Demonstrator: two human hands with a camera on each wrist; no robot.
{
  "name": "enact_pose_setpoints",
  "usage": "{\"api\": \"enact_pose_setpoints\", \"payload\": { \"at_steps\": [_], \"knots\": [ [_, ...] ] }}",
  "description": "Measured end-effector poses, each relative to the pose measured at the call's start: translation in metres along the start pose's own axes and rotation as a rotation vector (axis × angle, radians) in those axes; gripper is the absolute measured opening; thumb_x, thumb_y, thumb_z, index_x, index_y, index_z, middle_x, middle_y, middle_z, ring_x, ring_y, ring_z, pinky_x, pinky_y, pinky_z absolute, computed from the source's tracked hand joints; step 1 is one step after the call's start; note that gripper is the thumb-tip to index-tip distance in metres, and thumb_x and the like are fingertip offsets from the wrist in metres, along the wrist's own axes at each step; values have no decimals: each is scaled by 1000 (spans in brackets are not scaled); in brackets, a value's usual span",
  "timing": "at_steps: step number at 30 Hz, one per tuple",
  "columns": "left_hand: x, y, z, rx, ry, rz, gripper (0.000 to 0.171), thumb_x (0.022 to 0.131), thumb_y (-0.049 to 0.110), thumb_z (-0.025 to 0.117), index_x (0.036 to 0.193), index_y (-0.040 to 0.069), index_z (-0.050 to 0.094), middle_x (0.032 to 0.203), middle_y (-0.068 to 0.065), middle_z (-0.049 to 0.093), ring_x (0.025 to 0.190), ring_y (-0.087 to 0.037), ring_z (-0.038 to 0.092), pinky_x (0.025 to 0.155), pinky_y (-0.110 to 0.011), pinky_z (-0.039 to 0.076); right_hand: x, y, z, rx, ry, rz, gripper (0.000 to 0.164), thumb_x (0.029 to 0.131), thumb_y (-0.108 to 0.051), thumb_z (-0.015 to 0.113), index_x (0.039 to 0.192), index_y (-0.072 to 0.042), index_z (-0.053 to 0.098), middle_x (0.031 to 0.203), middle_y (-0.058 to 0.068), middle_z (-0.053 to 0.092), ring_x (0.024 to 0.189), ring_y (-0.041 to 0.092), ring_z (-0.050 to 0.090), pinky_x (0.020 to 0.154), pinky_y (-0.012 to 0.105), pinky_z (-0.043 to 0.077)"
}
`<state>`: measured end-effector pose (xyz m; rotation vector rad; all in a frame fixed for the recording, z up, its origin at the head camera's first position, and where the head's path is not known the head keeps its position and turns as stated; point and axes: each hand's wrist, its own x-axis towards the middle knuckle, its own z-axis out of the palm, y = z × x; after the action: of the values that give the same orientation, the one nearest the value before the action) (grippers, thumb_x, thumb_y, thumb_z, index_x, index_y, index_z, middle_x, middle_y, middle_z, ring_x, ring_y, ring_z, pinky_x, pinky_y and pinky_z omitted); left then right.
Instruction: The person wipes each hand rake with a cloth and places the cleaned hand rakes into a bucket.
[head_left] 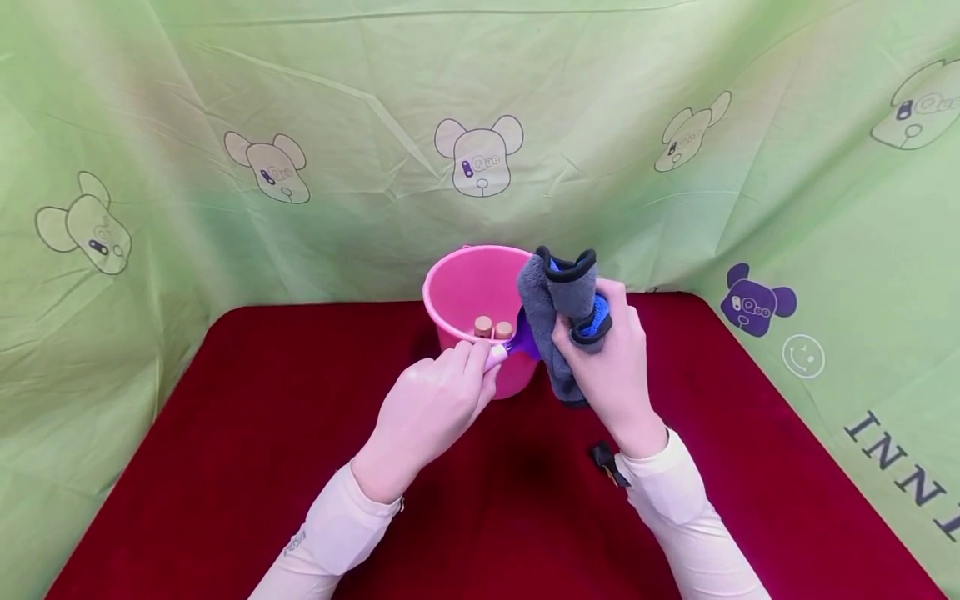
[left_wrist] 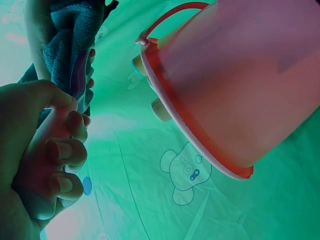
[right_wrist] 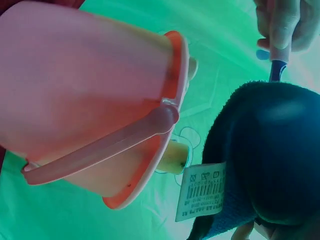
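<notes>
My left hand [head_left: 429, 404] grips the pink handle [left_wrist: 42, 172] of a purple tool [head_left: 527, 340]. The tool's wide purple end goes behind a thick grey cloth [head_left: 538, 304] with blue inner side and black edging, so its kind is hidden. With my right hand [head_left: 618, 371] I hold the cloth bunched and folded over that end, thumb on the near side. A white label [right_wrist: 202, 192] hangs from the cloth in the right wrist view. Just behind both hands stands a pink bucket [head_left: 465, 279], with two round wooden ends [head_left: 483, 326] showing inside it.
The bucket stands toward the back of a table with a dark red cover [head_left: 225, 433]. Green curtains [head_left: 360, 225] printed with bear heads hang behind and on both sides. A black strap [head_left: 609, 465] is at my right sleeve. The bucket's handle [right_wrist: 100, 150] hangs at its side.
</notes>
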<state>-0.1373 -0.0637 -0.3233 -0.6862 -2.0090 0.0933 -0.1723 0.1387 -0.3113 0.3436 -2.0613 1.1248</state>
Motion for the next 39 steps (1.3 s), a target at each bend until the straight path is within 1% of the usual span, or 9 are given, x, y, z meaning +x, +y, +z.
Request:
{"api": "enact_pose_setpoints", "payload": {
  "at_steps": [5, 9, 12, 15, 20, 25, 28, 34, 39],
  "knots": [
    [0, 1, 1, -2, 2, 2, 21, 92, 27, 57, 85, 8, 62, 60, 1, 58, 44, -10, 45, 33, -21, 36, -1, 0, 3, -83, 51, -23, 44, 78, -9, 71, 117, 1, 55, 101, 28, 66, 85, 38, 53, 70, 55, 43],
    [0, 1, 2, -5, 1, 3, 21, 92, 26, 57, 84, 8, 62, 59, 1, 58, 44, -10, 45, 33, -22, 37, -1, 3, 5, -153, 98, -58, 43, 77, -11, 72, 115, 1, 56, 101, 27, 68, 79, 39, 53, 67, 54, 42],
    [-1, 2, 3, -12, -3, 3, 21, 93, 26, 56, 83, 8, 62, 58, 1, 57, 44, -10, 44, 34, -22, 36, 0, 6, 5, -191, 122, -95, 41, 77, -12, 71, 113, 1, 55, 100, 27, 69, 77, 38, 54, 66, 51, 40],
    [-2, 2, 3, -18, -5, 2, 22, 93, 26, 56, 83, 8, 62, 58, 1, 56, 44, -10, 43, 33, -22, 36, 1, 9, 5, -226, 144, -154, 40, 78, -14, 71, 111, 1, 55, 100, 27, 67, 78, 38, 56, 67, 51, 40],
    [-1, 3, 3, -16, 2, -1, 22, 93, 26, 57, 84, 8, 62, 56, 1, 55, 43, -10, 42, 33, -22, 35, 3, 11, 6, -258, 196, -246, 39, 82, -18, 71, 109, 3, 55, 98, 27, 65, 84, 38, 59, 69, 52, 40],
    [-1, 4, 2, -20, 7, -6, 21, 93, 26, 57, 85, 8, 63, 57, 1, 56, 43, -10, 43, 33, -22, 35, 3, 11, 8, -285, 236, -298, 36, 84, -20, 70, 107, 2, 54, 98, 27, 64, 90, 37, 60, 69, 53, 38],
    [0, 4, 2, -30, 10, -10, 21, 93, 26, 57, 85, 8, 63, 58, 2, 57, 44, -10, 44, 33, -22, 35, 3, 10, 8, -313, 263, -322, 33, 84, -20, 69, 107, 0, 54, 99, 28, 65, 92, 37, 60, 70, 54, 37],
    [0, 5, 3, -64, 17, -33, 20, 92, 27, 58, 86, 8, 64, 60, 2, 60, 43, -10, 46, 33, -22, 35, 3, 6, 9, -332, 313, -378, 29, 84, -14, 70, 106, -7, 54, 98, 28, 65, 91, 38, 60, 70, 55, 36],
    [0, 5, 2, -70, 7, -59, 23, 92, 28, 58, 85, 7, 62, 59, 1, 58, 42, -11, 46, 33, -22, 35, 5, 5, 10, -327, 355, -451, 23, 84, -13, 71, 102, -10, 56, 97, 27, 66, 88, 38, 59, 70, 56, 34]
  ]
}}
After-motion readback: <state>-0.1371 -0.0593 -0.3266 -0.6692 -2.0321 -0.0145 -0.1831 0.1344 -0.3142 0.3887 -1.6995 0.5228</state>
